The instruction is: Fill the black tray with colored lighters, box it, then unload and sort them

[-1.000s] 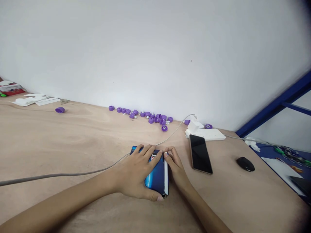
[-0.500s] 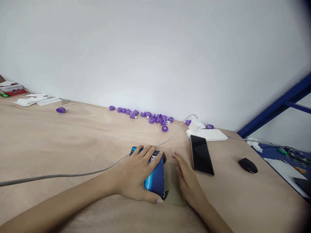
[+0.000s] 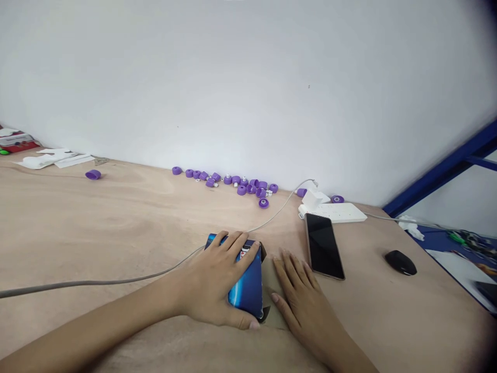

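Note:
A small blue cardboard box (image 3: 251,282) lies on the table in front of me. My left hand (image 3: 217,282) spans it from the left, fingers over its top and thumb along its near edge, holding it down. From the box's right end extends a brown cardboard flap (image 3: 272,280), with a small dark side tab at either corner. Resting flat on the flap's right part is my right hand (image 3: 305,305), palm down and fingers spread; it covers much of the flap.
A phone (image 3: 325,246) lies right of my right hand, below a white power strip (image 3: 341,212). Farther right is a black mouse (image 3: 400,262). Several purple caps (image 3: 241,190) line the wall. A grey cable (image 3: 116,282) passes behind the box. Papers (image 3: 46,159) lie far left.
My right hand has turned from its edge to palm down and now presses flat on the flap. My left hand and the box keep their place; the view has shifted slightly.

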